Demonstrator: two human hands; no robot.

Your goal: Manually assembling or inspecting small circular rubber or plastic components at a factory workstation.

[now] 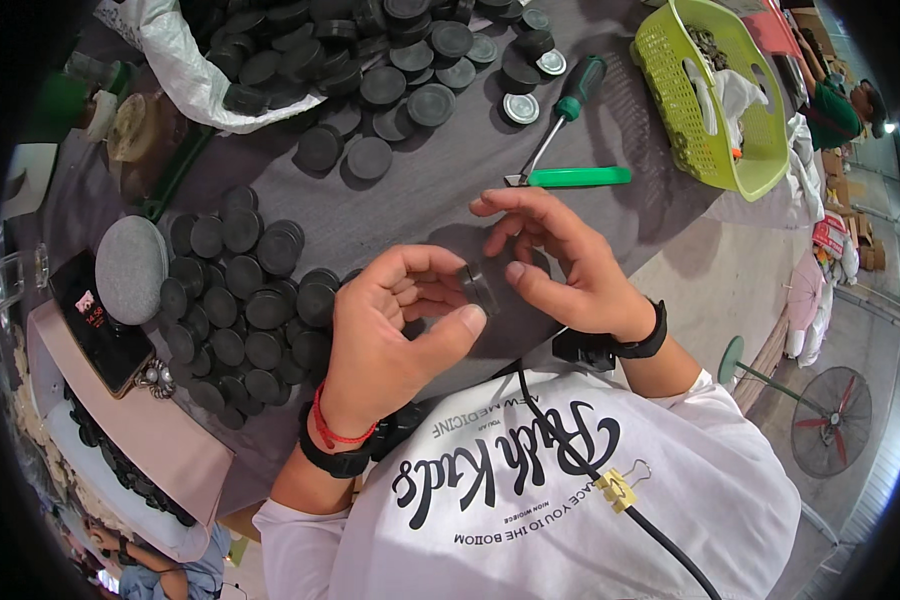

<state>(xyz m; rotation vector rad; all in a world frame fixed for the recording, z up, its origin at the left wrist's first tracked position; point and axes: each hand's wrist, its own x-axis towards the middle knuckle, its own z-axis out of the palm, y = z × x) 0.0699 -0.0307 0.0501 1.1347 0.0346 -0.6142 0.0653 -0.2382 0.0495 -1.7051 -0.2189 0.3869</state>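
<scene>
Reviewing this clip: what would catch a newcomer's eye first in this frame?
Both hands meet at the centre, the left hand and right hand pinching one small dark round cap between their fingertips. Left of them, stacked black discs crowd the grey table. A bright green basket sits at the upper right, with a green-handled screwdriver beside it.

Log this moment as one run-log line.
left hand: grips small dark disc | right hand: pinches same disc | nearby: black discs, screwdriver
</scene>
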